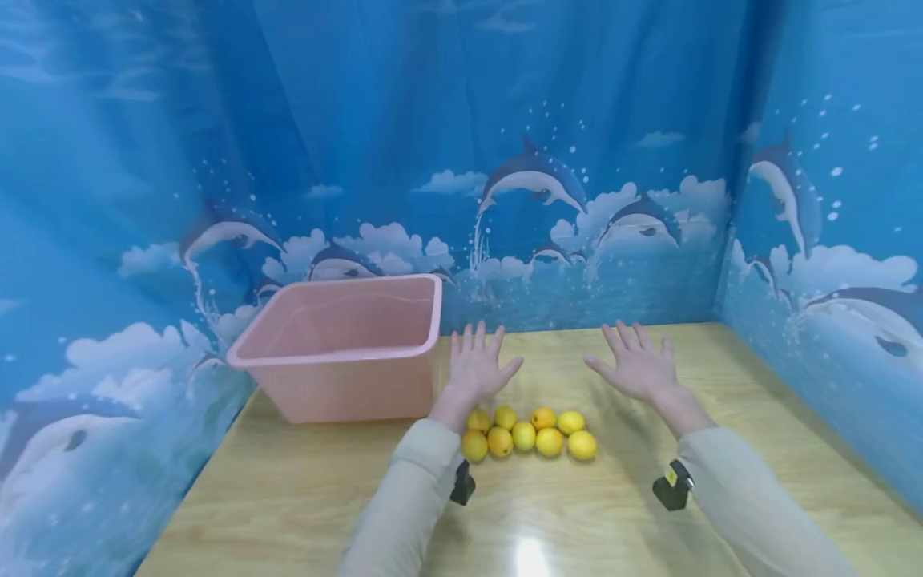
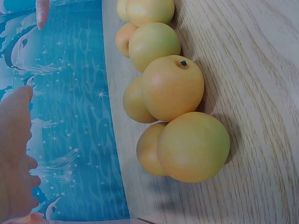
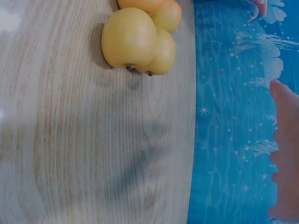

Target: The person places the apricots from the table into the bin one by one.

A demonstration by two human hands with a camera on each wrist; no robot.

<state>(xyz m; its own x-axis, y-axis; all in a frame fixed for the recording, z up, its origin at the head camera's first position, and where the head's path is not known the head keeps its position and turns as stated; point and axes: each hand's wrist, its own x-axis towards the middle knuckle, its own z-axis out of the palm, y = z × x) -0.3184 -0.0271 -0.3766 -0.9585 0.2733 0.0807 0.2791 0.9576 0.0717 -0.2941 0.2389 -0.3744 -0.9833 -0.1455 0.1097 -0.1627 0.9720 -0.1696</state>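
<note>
Several round yellow to orange fruits lie close together in two rough rows on the wooden table. Small dark stem ends show on some, such as the nearer yellow fruit in the right wrist view. My left hand is held out flat beyond the left end of the rows, fingers spread and palm down, holding nothing. Out to the right of the fruits, my right hand is spread the same way, also holding nothing. Each wrist view catches only the edge of its hand.
A pink plastic tub stands on the table at the back left, close beside my left hand. Blue curtains printed with dolphins hang behind the table and along both sides.
</note>
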